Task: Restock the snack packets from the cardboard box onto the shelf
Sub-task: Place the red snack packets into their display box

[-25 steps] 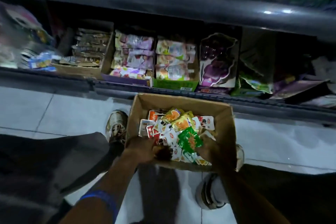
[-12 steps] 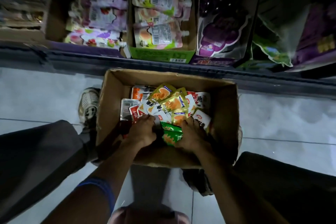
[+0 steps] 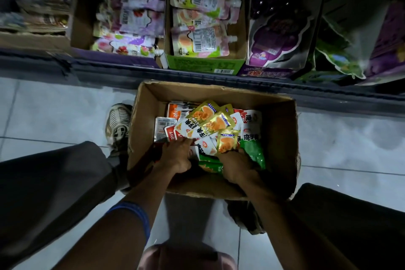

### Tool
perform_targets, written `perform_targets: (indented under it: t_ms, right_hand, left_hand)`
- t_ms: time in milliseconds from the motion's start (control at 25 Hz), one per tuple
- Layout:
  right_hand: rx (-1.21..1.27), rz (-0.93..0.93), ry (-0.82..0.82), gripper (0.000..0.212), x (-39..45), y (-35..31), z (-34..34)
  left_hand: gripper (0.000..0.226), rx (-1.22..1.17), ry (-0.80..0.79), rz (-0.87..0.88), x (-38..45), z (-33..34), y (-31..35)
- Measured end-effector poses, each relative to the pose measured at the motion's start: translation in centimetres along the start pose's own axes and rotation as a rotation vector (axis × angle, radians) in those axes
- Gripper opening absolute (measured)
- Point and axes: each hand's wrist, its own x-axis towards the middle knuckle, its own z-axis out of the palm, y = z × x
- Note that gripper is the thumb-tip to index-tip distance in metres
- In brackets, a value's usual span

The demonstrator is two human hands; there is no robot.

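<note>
Cardboard box: both hands grip snack packets.

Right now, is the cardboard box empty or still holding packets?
Still holding packets: the cardboard box has a loose pile of snack packets covering its floor.

Snack packets lie in the cardboard box, before the shelf.

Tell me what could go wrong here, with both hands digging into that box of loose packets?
Packets could slip: the snack packets lie in a loose, overlapping heap, so a big grab by the left hand and right hand may spill some onto the floor. The cardboard box sits close between the person's feet, so a shift could knock it. Dim light may also cause mix-ups among kinds.
</note>
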Motion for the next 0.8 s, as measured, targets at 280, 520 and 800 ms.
perform_targets:
  t_ms: [280, 520, 800]
  right_hand:
    - [0.097, -0.307, 0.226, 0.056, -0.2, -1.9, -0.6]
    - [1.350, 0.144, 0.506, 0.020, -1.8, 0.9, -4.7]
    - [2.273, 0.022, 0.298, 0.069, -6.6, -0.7, -6.5]
  left_hand:
    - [0.076, -0.172, -0.200, 0.086, 1.2, 0.4, 0.1]
    - [0.042, -0.581, -0.048, 0.050, 0.1, -1.5, -0.1]
    - [0.059, -1.143, -0.070, 0.087, -4.9, -5.8, 3.4]
